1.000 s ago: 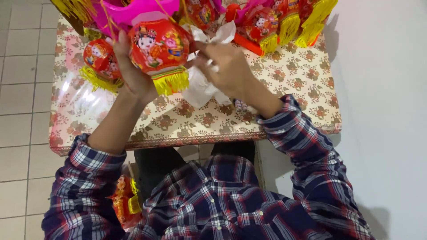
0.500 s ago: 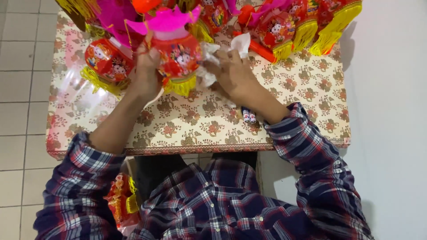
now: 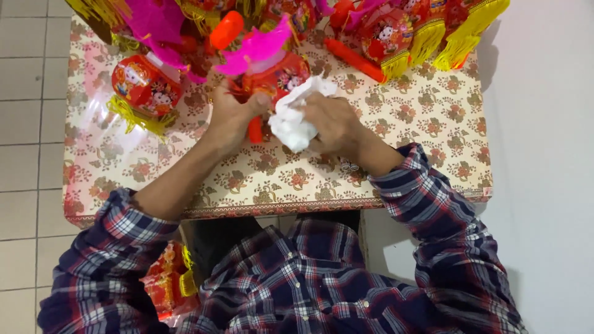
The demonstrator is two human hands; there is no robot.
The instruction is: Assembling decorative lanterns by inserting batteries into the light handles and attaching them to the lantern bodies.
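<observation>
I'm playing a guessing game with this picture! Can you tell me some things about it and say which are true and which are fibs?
1. The right hand holds a crumpled white tissue. True.
2. The left hand rests on a blue toy car. False: it grips a red lantern with a pink top.
3. The table cover has a flower pattern. True.
4. The sleeves are plain yellow. False: they are plaid, blue and red.
5. Another red lantern with yellow fringe sits on the table's left side. True.

red-yellow packet (image 3: 166, 281) below the table edge
</observation>
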